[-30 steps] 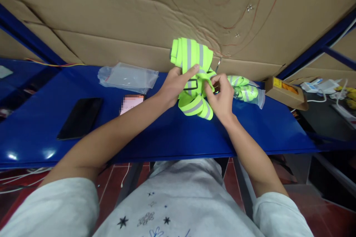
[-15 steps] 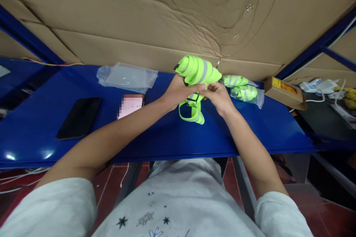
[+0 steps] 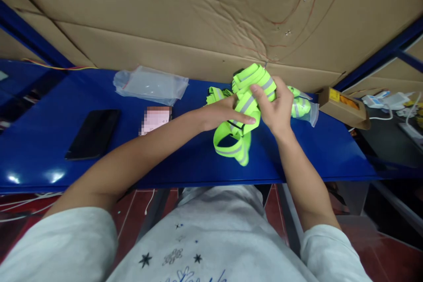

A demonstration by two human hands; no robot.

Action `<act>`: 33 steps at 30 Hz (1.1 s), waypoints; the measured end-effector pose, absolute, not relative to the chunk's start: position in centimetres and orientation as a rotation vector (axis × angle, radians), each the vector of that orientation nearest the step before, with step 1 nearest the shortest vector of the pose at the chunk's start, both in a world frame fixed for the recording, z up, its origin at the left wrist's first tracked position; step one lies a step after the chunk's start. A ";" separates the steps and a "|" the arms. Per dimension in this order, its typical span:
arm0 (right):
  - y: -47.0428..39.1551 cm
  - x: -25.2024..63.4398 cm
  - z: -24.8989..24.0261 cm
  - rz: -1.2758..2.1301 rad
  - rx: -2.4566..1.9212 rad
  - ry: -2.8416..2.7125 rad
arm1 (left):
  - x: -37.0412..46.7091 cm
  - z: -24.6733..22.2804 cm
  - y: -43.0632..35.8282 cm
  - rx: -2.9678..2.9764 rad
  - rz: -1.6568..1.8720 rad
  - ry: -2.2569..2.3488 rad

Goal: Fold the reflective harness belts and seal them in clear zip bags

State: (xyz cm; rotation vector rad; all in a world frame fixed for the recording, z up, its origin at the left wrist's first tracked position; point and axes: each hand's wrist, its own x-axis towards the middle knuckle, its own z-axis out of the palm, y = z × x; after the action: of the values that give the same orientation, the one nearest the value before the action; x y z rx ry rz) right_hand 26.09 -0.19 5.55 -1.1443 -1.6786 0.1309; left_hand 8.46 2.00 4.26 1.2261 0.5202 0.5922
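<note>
Head view, left grip: my left hand [image 3: 224, 112] is closed about a yellow-green strap [image 3: 254, 80] with grey stripes, thumb beside its black buckle [image 3: 236, 126].
Right grip: my right hand [image 3: 276, 103] clasps the strap's upper, bundled part, thumb in front.
Strap: between my hands, one loop hanging below the left.
Phone screen [image 3: 160, 120]: left of my left hand; "43" legible, part pixelated.
Yellow label [image 3: 334, 95]: on a small box [image 3: 346, 113], right of my right hand; writing too small to read.
Table [image 3: 194, 163]: glossy blue, beneath my hands.
Cardboard sheet [image 3: 132, 9]: beyond both hands, curved red lines.
Floor [image 3: 130, 216]: red tiles, nearer me than my hands.
</note>
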 end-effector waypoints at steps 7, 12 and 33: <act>-1.2 27.4 5.9 -0.101 -1.129 -1.875 | 10.1 2.5 -0.9 1.056 0.406 0.367; -0.5 28.6 6.4 -0.093 -1.081 -1.776 | 9.2 4.2 0.1 1.411 0.423 0.661; 0.3 24.6 3.8 0.537 -1.082 -1.830 | 6.4 5.7 3.5 1.768 0.588 0.619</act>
State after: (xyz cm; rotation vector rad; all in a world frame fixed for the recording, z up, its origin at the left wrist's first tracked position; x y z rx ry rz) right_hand 24.57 0.33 3.79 -1.0822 -1.8298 0.5373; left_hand 6.42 3.45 5.68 1.7683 0.6186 0.5880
